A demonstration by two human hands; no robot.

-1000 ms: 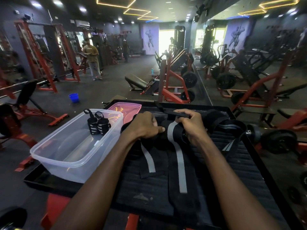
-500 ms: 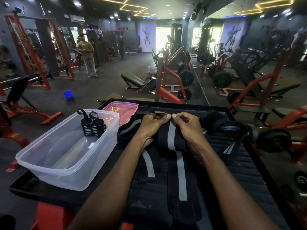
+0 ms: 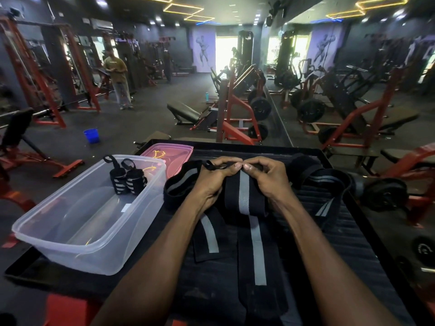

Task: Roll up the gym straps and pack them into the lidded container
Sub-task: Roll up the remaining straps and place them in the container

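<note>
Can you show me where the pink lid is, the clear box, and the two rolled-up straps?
pink lid (image 3: pixel 168 151): head view, its flat top.
clear box (image 3: pixel 77 241): head view, its near wall.
rolled-up straps (image 3: pixel 128 181): head view, where the two rolls meet.

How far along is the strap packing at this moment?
Done: two rolled straps stand in the clear container. In hand: left hand and right hand pinch the far end of a grey-striped strap, its roll barely begun. Left: a loose strap on the left, another on the right, and the pink lid still off.
</note>
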